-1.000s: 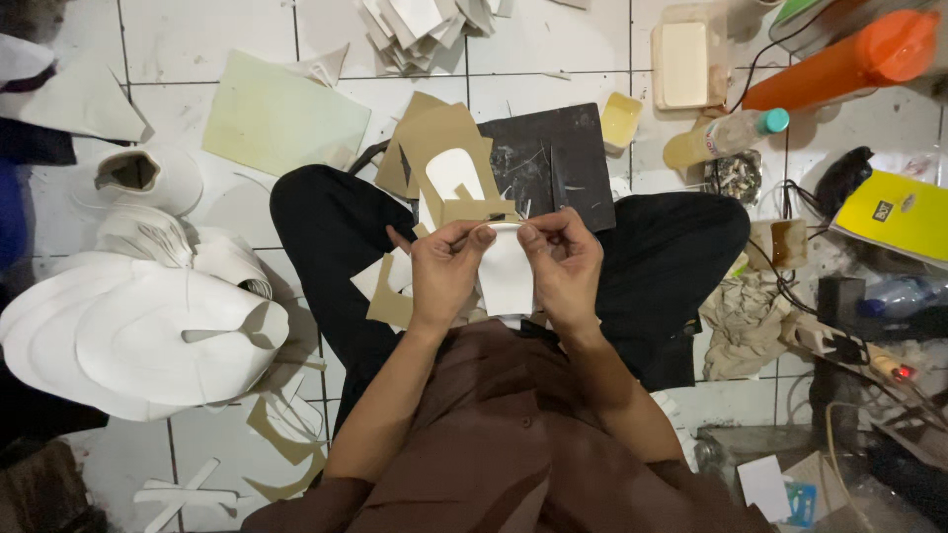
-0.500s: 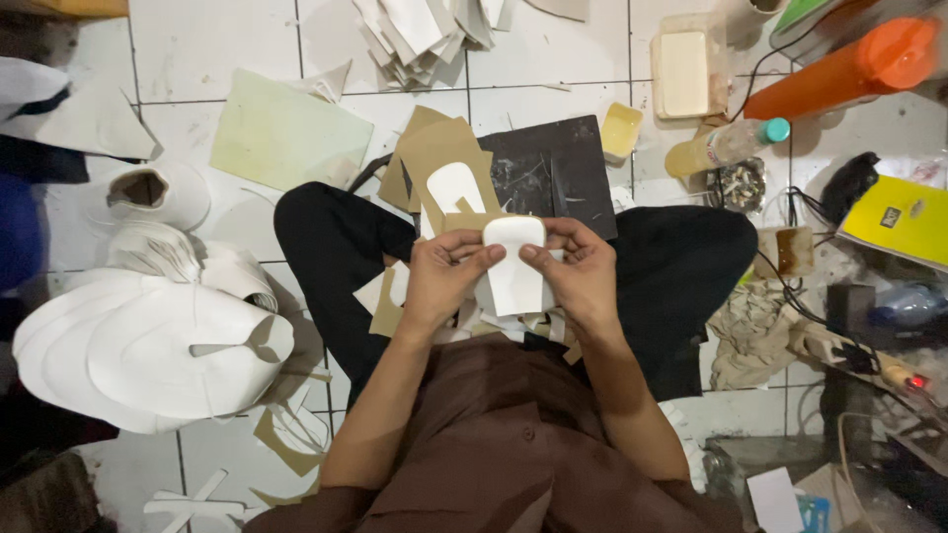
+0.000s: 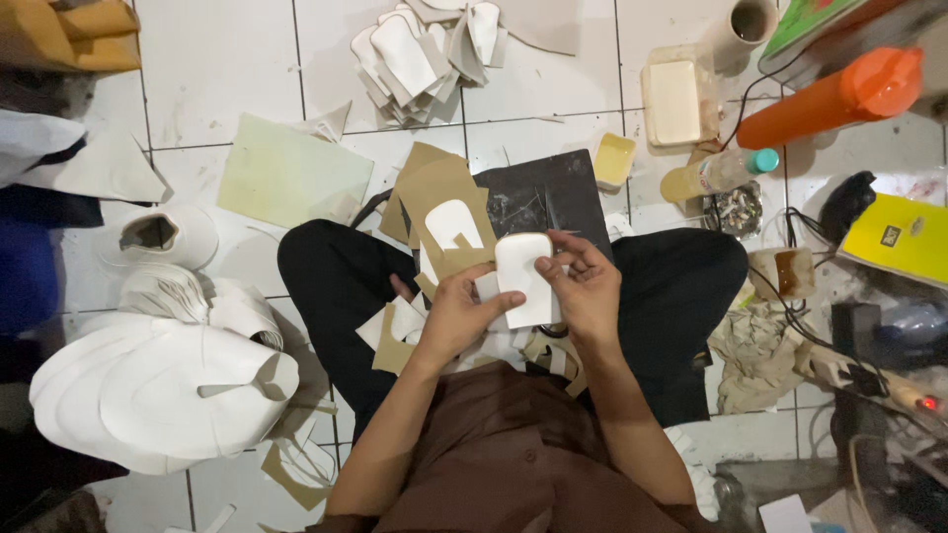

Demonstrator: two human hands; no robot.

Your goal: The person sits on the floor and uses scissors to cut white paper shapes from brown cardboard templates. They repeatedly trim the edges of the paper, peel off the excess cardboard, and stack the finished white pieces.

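The person sits cross-legged on the tiled floor and holds a white cut piece with rounded corners upright between both hands over the lap. The left hand is closed on the piece's left edge, its thumb lying across the lower face, while the right hand pinches the right edge with fingertips curled onto the front; held from both sides like this, the flat face stays turned up toward the eyes. Just beyond the left hand lies a brown cardboard template with a white shape cut out, overlapping a black cutting mat just ahead of the right hand. Farther ahead of both hands sits a heap of similar white cut pieces. Well out to the left hand's side lies a stack of large white sheets, and an orange bottle lies far off beyond the right hand.
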